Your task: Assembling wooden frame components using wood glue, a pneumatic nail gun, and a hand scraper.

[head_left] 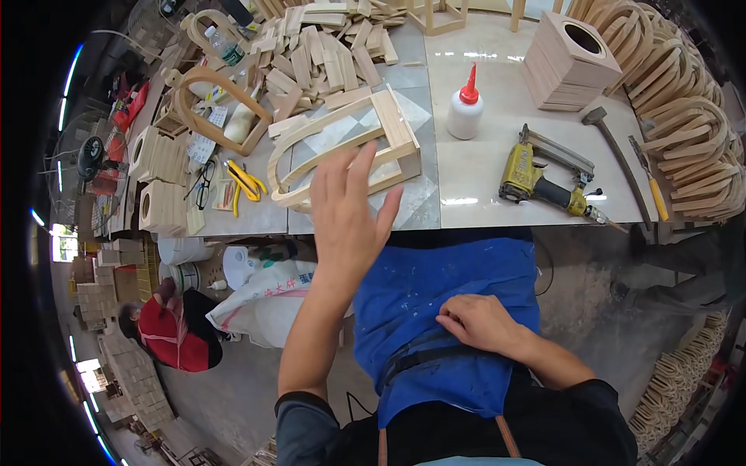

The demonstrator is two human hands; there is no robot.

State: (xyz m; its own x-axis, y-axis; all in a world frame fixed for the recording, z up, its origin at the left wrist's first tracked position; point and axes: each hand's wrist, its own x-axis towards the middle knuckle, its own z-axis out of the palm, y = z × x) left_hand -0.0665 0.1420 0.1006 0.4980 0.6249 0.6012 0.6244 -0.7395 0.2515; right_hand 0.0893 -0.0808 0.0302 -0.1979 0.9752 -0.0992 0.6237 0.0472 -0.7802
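Observation:
My left hand (346,210) is raised with its fingers stretched out and thumb apart, holding nothing. Behind it, on the workbench, lies an arched wooden frame (385,120) with a flat base at its right end; the hand covers part of it, and I cannot tell if they touch. My right hand (483,322) rests against the blue apron (435,283) at my waist. Its fingers are curled in and nothing shows in them. To the right of the frame stands a white glue bottle (465,116) with a red nozzle. A yellow nail gun (536,179) lies further right.
A hammer (614,147) and a yellow-handled chisel (657,186) lie near stacked wooden arches (691,155). A wooden box (571,62) with a round hole stands behind. Loose wood blocks (326,58) pile up at the back. Pliers (245,180) lie left; a person (175,330) sits below.

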